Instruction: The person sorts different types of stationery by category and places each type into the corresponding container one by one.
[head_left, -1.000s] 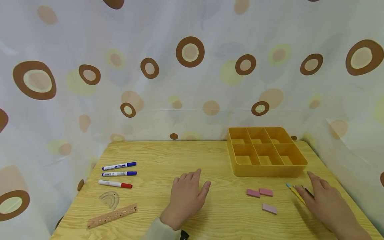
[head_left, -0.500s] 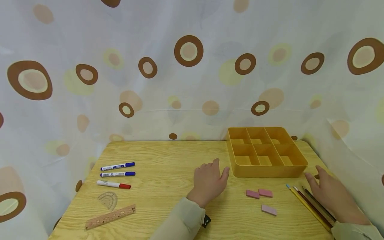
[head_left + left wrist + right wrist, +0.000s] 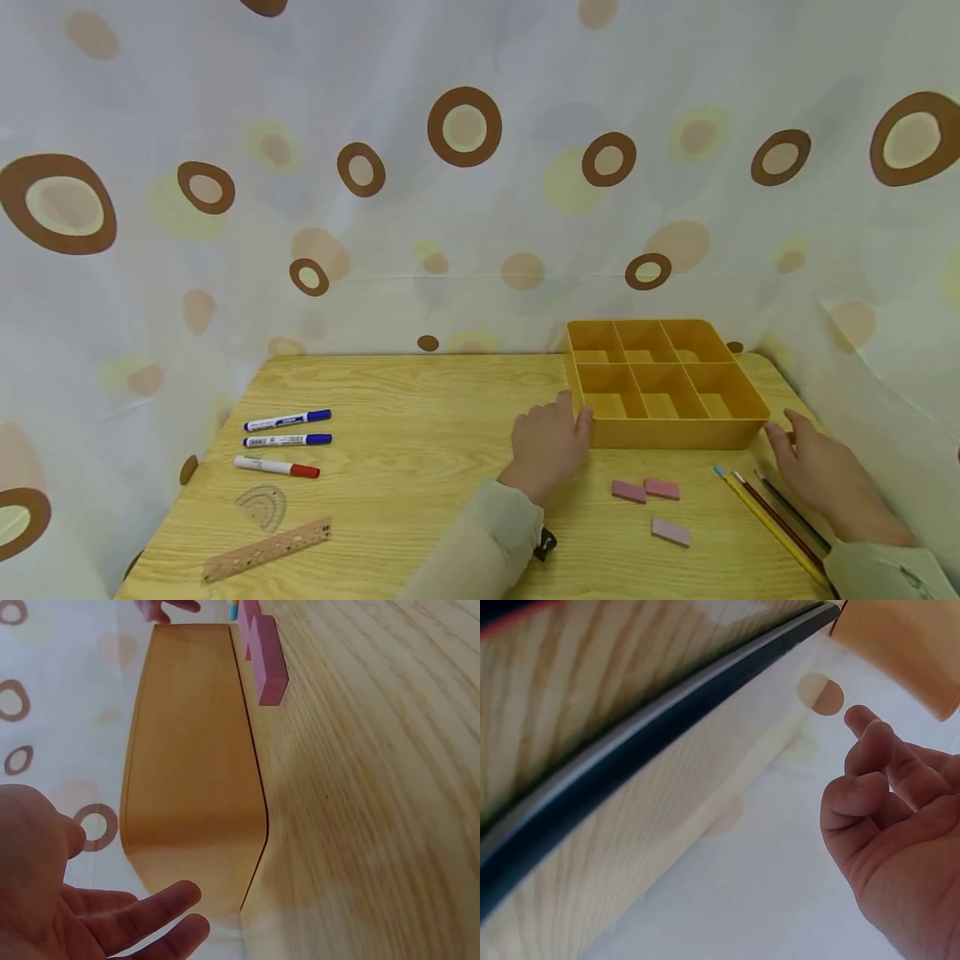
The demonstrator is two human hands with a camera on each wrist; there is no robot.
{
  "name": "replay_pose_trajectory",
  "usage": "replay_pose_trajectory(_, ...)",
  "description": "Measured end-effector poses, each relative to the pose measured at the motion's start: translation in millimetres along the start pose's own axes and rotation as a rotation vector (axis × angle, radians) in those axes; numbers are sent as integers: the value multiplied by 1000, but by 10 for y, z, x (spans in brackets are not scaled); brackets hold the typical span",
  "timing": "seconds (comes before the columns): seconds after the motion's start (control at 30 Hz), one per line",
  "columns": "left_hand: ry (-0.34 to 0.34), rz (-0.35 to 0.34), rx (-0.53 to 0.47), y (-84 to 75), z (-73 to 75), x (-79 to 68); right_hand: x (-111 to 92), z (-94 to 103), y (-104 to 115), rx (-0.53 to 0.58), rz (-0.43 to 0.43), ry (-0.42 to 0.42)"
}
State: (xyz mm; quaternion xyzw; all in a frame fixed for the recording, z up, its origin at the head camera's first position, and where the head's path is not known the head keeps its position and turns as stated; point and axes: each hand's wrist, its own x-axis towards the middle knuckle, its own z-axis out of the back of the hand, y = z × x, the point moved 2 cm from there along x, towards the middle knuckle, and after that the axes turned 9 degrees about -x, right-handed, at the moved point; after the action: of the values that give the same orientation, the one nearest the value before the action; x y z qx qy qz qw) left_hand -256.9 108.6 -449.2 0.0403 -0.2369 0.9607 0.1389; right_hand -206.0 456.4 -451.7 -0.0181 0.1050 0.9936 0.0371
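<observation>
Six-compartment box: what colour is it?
The box is plain yellow-orange, best seen in the head view.

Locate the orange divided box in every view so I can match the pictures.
Head: the orange divided box sits right of centre, between the two hands.
Left wrist: the box runs from near the top down, left of centre.
Right wrist: only part of the box shows, top right corner.
Shared landmark: the right hand, in all three views.

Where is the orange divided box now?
In the head view, the box stands back right on the table, beyond the pink erasers, with the left hand by its near left corner and the right hand by its near right one.
</observation>
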Motion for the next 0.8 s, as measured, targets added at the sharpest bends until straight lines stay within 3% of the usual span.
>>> replay_pose_trajectory(0.2, -27, -11, 19, -61, -79, 57, 44, 7, 9, 19, 11, -19)
replay_pose_trajectory(0.8, 45, 34, 55, -138, -153, 157, 80, 15, 132, 7, 43, -86)
